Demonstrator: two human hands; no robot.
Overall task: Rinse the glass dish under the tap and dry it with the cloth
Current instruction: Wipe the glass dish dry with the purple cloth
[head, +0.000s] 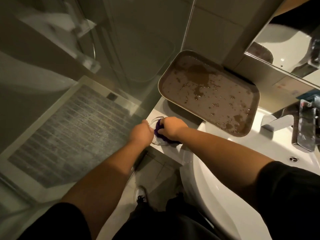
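Observation:
A small clear glass dish (154,121) sits on the white counter at the left end of the washbasin. My left hand (141,134) grips its near rim. Inside the dish, my right hand (171,126) presses a purple cloth (158,129), part of which spills out toward the basin. Both hands cover most of the dish, so only its far rim and a near edge show. The chrome tap (284,120) stands at the far right, well away from the dish.
A wet brown tray (168,77) rests on the counter behind the dish, overhanging the white basin (207,179). A mirror hangs at the upper right. A glass shower screen and a grey mat lie to the left. My shoes show on the tiled floor below.

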